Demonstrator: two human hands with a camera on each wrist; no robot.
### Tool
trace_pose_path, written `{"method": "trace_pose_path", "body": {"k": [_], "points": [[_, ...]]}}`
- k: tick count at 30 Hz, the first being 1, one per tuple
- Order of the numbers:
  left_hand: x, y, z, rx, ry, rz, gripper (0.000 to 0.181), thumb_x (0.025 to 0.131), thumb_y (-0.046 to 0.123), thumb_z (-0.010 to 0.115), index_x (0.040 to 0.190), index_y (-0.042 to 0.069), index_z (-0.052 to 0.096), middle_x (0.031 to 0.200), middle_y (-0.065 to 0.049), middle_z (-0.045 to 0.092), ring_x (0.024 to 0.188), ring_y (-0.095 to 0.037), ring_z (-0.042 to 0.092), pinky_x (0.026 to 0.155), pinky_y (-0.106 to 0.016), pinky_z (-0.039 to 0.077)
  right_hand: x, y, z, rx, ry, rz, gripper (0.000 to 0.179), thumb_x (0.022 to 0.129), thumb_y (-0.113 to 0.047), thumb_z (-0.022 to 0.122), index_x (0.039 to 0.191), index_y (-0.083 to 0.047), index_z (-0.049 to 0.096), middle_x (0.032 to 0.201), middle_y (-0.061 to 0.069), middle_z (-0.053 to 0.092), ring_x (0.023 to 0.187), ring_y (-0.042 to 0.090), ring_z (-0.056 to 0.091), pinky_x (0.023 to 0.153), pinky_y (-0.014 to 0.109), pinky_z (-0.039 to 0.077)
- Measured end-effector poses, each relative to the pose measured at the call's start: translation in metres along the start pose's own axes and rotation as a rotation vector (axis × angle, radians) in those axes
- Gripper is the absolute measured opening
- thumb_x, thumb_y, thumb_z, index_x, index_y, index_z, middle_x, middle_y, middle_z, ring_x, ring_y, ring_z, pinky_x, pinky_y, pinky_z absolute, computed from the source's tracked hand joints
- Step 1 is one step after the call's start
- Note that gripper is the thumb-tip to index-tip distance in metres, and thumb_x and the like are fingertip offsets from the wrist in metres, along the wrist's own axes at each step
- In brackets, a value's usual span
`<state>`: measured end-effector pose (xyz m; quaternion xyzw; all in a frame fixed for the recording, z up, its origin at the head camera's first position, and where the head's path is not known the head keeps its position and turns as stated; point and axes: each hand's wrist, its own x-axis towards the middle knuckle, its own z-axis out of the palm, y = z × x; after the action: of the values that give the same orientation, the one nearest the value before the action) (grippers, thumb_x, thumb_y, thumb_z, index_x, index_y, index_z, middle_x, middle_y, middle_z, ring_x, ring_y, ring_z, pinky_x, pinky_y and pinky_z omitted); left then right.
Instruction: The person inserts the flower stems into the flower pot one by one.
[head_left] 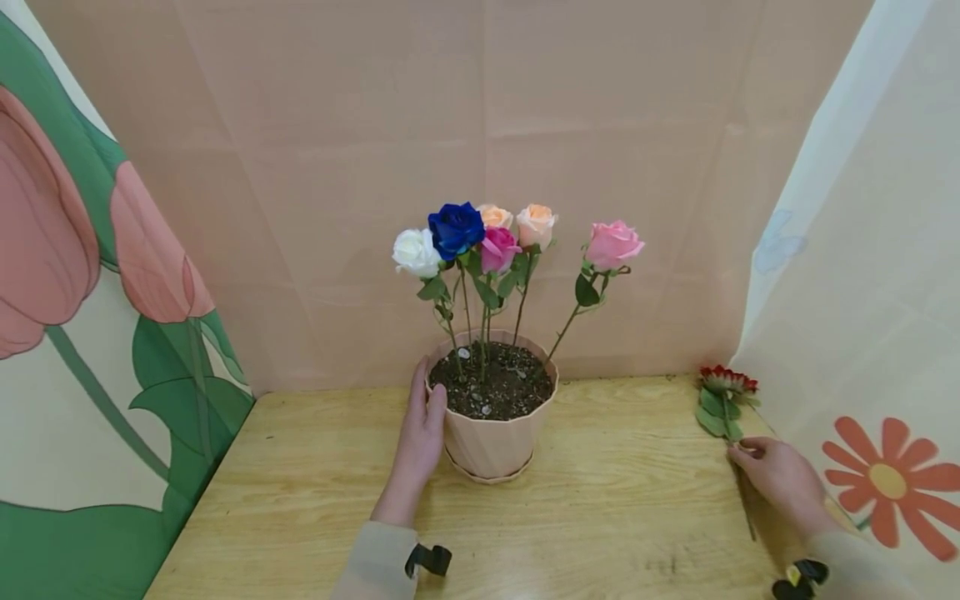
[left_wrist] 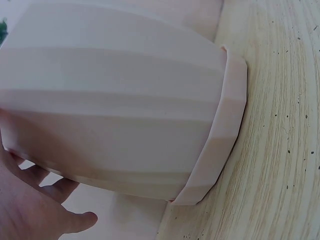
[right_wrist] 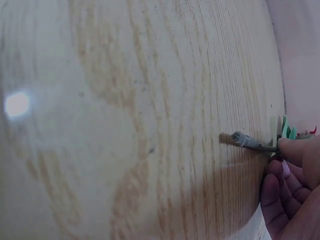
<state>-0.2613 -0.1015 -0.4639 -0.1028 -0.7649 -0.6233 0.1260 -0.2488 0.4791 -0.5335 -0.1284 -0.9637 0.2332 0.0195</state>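
Observation:
A pale pink flowerpot (head_left: 495, 446) full of dark soil (head_left: 506, 387) stands on its saucer (head_left: 491, 477). My left hand (head_left: 420, 433) rests against the pot's left side, thumb toward the front. In the left wrist view that hand (left_wrist: 35, 205) lies along the pot wall (left_wrist: 115, 110), with some fingers partly hidden behind it. Far to the right, my right hand (head_left: 780, 479) pinches the stem of a red artificial flower (head_left: 727, 382) between thumb and fingers. The stem's cut end (right_wrist: 230, 138) sticks out past the right hand (right_wrist: 295, 185), close over the tabletop.
Stems planted in the pot carry a white rose (head_left: 417, 253), a blue rose (head_left: 456, 230), a magenta rose (head_left: 498, 249), peach roses (head_left: 536, 225) and a pink rose (head_left: 613, 245) leaning right. A pinkish cloth (head_left: 360, 167) hangs behind the wooden table (head_left: 315, 475); printed sheets flank both sides.

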Motion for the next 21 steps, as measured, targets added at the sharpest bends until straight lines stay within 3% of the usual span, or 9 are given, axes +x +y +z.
{"method": "trace_pose_path", "body": {"k": [9, 21], "points": [[-0.001, 0.001, 0.000, -0.008, -0.003, -0.004, 0.063, 0.122, 0.037, 0.040, 0.179, 0.026, 0.015, 0.184, -0.007, 0.013, 0.165, -0.039, 0.020, 0.130, -0.066, 0.022, 0.001, 0.001, 0.001, -0.007, 0.010, -0.025, 0.069, 0.106, -0.052, 0.069, 0.134, 0.011, 0.069, 0.130, 0.036, 0.069, 0.112, 0.058, 0.065, 0.082, 0.064, 0.054], [-0.001, 0.003, 0.000, -0.015, 0.002, -0.008, 0.063, 0.122, 0.036, 0.040, 0.179, 0.026, 0.015, 0.184, -0.007, 0.013, 0.166, -0.039, 0.019, 0.131, -0.064, 0.021, -0.002, -0.010, -0.003, -0.021, 0.005, -0.019, 0.052, 0.105, -0.032, 0.071, 0.130, 0.014, 0.070, 0.123, 0.034, 0.072, 0.111, 0.056, 0.066, 0.085, 0.064, 0.055]]}}
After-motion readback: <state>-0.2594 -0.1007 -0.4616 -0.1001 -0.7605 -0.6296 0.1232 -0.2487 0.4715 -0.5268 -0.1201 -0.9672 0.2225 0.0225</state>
